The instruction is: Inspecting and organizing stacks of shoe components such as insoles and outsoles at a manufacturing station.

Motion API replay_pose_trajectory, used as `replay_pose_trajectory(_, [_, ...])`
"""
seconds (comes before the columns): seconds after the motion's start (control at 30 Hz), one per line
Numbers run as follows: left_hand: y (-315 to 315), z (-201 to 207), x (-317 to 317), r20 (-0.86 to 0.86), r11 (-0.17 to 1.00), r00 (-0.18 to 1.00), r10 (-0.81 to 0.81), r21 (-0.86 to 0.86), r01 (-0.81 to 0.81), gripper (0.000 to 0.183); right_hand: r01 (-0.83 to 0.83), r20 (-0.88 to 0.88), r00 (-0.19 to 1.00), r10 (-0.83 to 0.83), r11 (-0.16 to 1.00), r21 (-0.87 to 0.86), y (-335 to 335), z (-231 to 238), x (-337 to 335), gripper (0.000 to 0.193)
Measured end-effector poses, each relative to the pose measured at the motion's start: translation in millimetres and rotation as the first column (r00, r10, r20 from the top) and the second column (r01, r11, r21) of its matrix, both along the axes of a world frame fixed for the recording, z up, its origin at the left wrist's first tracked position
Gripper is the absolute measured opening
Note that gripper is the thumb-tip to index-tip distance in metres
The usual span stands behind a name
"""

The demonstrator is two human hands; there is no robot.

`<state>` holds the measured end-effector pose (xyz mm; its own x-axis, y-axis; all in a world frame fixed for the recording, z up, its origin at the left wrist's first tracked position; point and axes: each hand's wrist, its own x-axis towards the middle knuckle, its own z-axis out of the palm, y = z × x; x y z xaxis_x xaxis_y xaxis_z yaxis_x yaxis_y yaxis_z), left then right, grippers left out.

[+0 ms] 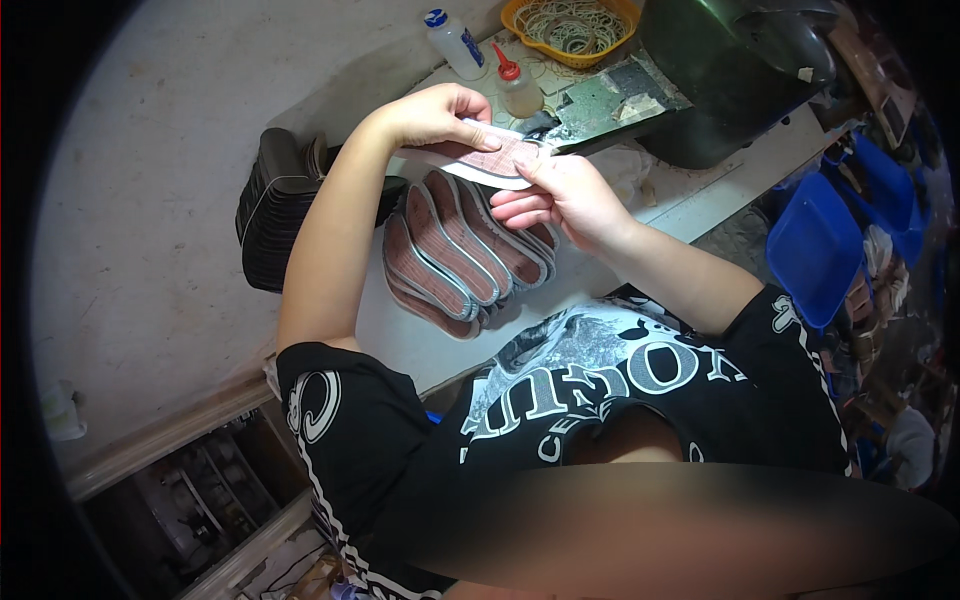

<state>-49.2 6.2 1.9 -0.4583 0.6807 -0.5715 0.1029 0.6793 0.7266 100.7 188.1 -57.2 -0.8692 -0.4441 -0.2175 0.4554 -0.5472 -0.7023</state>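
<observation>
Both of my hands hold one shoe insole (470, 156), brownish red with a pale rim, above the worktable near the machine's green plate. My left hand (440, 118) grips its left part, thumb on top. At its right end, my right hand (575, 200) pinches it between thumb and fingers, with the other fingers loosely curled below. Beneath my hands lies a pile of similar insoles (440, 245), overlapping in rows on the white tabletop (400, 345). The insole's underside and some of the fingers are hidden.
Dark soles (275, 220) stand stacked left of my left arm. Beyond my hands are a blue-capped bottle (458, 48), a red-tipped squeeze bottle (518, 90) and a yellow basket (570, 50) of cord-like loops. A dark green machine (720, 80) stands behind its plate (620, 105). Blue bins (815, 245) sit right.
</observation>
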Motion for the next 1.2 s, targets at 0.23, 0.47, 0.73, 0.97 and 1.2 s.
replay_pose_trajectory(0.23, [0.3, -0.6, 22.2, -0.087, 0.998, 0.994, 0.065, -0.002, -0.065, 0.026, 0.002, 0.092, 0.996, -0.009, 0.998, 0.067, 11.8, 3.8, -6.3, 0.045])
replay_pose_trajectory(0.47, [-6.3, -8.4, 42.5, -0.114, 0.987, 0.980, 0.161, -0.006, -0.163, 0.028, -0.035, 0.083, 0.996, 0.027, 0.994, 0.102, 9.2, 8.1, -12.9, 0.043])
replay_pose_trajectory(0.73, [-2.7, -10.2, 58.1, -0.029, 0.957, 0.958, 0.284, -0.048, -0.285, 0.029, -0.026, 0.027, 0.999, 0.023, 0.995, 0.100, 10.5, 1.2, -18.7, 0.039])
replay_pose_trajectory(0.97, [-4.6, -19.8, 66.4, 0.081, 0.902, 0.900, 0.427, 0.030, -0.431, 0.029, -0.033, 0.010, 0.999, 0.032, 0.992, 0.125, 12.0, -4.8, -24.3, 0.035])
replay_pose_trajectory(1.2, [8.9, -27.7, 78.7, 0.118, 0.786, 0.787, 0.605, 0.066, -0.614, 0.034, -0.033, -0.053, 0.998, 0.041, 0.989, 0.142, 16.5, -0.6, -17.9, 0.022])
